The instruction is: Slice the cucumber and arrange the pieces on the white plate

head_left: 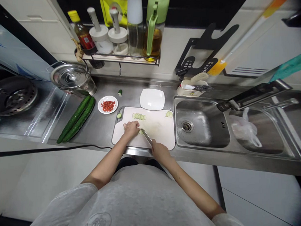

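My right hand (161,153) is closed round the handle of a knife (146,137), whose blade slants up and left over the white cutting board (159,133). Close to the blade's tip lies a thin cucumber slice (141,131). Beside it my left hand (131,129) rests on the board with its fingers curled together; whatever they hold is hidden. A row of overlapping cucumber slices (139,116) lies just above my left hand. More slices (169,114) sit at the board's upper right corner, and a cucumber end (119,115) lies by its handle slot.
Left of the board are a plate of chopped red pieces (108,105), two whole cucumbers (77,120) and a lidded steel pot (72,78). A white dish (152,99) stands behind the board. The double sink (201,123) is at the right, under a bottle rack (122,59).
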Demonstrator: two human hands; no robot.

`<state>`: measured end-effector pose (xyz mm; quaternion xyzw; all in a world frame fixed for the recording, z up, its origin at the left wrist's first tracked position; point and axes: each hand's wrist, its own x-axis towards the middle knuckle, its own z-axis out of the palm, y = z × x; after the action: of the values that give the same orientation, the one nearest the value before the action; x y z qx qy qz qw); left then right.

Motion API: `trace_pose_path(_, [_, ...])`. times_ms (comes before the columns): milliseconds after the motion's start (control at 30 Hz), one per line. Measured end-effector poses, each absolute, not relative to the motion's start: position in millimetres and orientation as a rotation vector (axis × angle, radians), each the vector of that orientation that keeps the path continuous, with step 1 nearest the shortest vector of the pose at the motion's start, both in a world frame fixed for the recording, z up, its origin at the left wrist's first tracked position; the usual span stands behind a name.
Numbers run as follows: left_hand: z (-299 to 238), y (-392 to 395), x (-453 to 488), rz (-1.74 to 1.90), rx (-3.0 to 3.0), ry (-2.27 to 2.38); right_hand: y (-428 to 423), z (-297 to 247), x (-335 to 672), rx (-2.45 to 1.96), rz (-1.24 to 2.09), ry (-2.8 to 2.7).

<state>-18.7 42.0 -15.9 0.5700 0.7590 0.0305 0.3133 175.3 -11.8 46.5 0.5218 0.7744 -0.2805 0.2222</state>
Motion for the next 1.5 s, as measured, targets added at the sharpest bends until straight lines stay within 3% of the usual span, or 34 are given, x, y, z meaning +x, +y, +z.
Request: trace_pose_path(1500, [-19.6,42.0,-18.5,0.069,1.524,2.005,-17.5,25.6,176.7,1.402,-0.78,2.085])
